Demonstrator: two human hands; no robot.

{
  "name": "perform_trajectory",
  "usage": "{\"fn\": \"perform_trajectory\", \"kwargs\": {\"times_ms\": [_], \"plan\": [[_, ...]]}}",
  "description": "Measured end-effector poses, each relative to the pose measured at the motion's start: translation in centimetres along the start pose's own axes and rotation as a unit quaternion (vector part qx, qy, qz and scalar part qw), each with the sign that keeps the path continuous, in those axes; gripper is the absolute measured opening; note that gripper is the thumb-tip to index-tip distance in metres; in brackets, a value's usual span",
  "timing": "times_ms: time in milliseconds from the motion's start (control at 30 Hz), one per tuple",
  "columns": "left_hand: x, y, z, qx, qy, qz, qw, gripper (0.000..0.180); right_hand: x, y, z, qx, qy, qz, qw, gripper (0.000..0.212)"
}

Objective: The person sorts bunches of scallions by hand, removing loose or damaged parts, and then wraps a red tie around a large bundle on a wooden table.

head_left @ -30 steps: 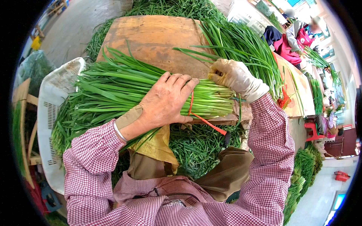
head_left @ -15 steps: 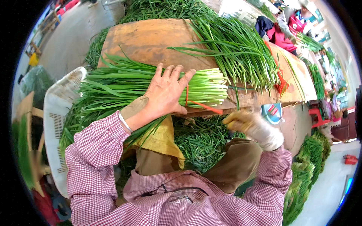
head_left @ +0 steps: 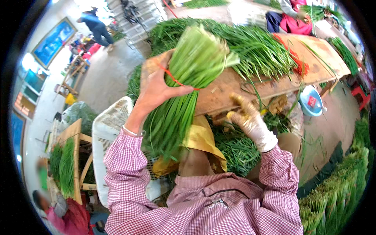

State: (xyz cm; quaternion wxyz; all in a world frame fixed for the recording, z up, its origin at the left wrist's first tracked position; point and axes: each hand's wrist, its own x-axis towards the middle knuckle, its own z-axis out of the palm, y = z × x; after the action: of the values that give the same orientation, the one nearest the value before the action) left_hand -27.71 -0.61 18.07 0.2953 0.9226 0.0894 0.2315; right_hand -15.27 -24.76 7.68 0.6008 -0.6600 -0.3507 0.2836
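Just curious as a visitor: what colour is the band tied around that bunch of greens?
Red, a thin band around the green bunch, clearest in the head view.

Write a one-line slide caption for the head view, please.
Bare left hand lifts a tied bundle of green chives; gloved right hand hangs free.

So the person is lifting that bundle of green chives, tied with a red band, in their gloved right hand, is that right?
Not quite. The head view shows the bundle of green chives, tied with a red band, lifted in the bare left hand. The gloved right hand is lower down by the wooden table, apart from the bundle, and seems to hold nothing.
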Motion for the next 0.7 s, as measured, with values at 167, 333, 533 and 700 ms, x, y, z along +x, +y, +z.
{"fn": "perform_trajectory", "kwargs": {"times_ms": [167,333,533,700], "plan": [[-1.4,2.8,-1.7,-0.465,0.125,-0.084,0.872,0.071,3.8,-8.4,2.2,0.056,-0.005,-0.291,0.955,0.093],[-1.9,5.6,0.6,-0.563,0.267,-0.054,0.780,0.061,0.1,-7.7,2.4,-0.016,-0.054,-0.267,0.962,0.110],[-2.1,2.4,4.8,-0.643,0.229,-0.054,0.729,0.065,-10.1,13.5,-2.9,-0.396,-0.142,0.052,0.906,0.025],[-3.4,1.0,7.2,-0.659,0.269,-0.111,0.694,0.062,-11.4,7.6,-14.7,-0.622,-0.012,0.238,0.746,0.014]]}}
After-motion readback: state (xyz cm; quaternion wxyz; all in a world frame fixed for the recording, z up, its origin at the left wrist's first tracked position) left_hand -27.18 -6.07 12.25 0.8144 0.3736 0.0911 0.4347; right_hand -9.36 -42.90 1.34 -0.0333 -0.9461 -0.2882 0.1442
